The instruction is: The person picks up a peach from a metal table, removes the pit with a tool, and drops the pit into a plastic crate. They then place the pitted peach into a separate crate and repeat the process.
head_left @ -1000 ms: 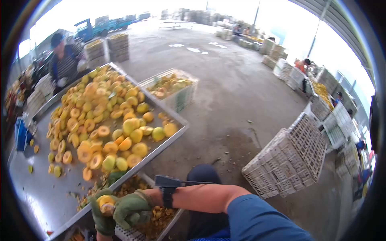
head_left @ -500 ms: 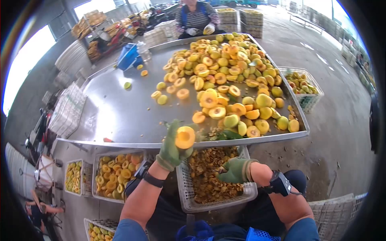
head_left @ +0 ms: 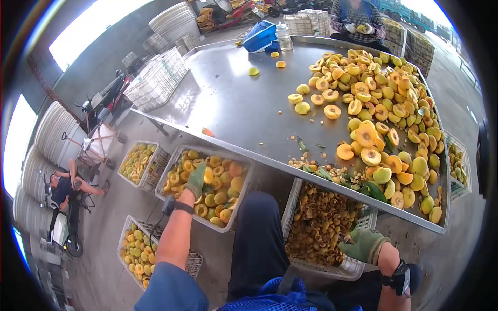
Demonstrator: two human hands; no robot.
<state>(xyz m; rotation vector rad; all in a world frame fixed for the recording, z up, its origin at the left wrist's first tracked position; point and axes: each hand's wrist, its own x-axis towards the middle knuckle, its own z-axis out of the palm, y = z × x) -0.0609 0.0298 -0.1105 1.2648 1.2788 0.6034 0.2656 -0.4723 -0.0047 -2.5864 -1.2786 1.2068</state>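
My left hand (head_left: 195, 181), in a green glove, is over a white crate (head_left: 247, 199) of halved yellow peaches (head_left: 220, 196). Its fingers look stretched out among the fruit, with no peach visible in them. My right hand (head_left: 364, 246), gloved too, is curled at the right side of another crate (head_left: 369, 217) filled with brown, shrivelled fruit scraps (head_left: 321, 225). A small dark bit shows at its fingertips; what it is I cannot make out. Beyond, a heap of cut peaches (head_left: 384, 98) covers the right part of the metal table (head_left: 233, 109).
A blue container (head_left: 260, 37) and a clear bottle (head_left: 284, 37) stand at the table's far edge. Across it, a person (head_left: 358, 23) in gloves handles fruit. More fruit crates (head_left: 139, 165) stand on the floor at left. Another person (head_left: 72, 184) sits farther left.
My left hand has moved from the table edge, left and down to the fruit crate; the peach half it held is no longer seen in it. The view has turned left.
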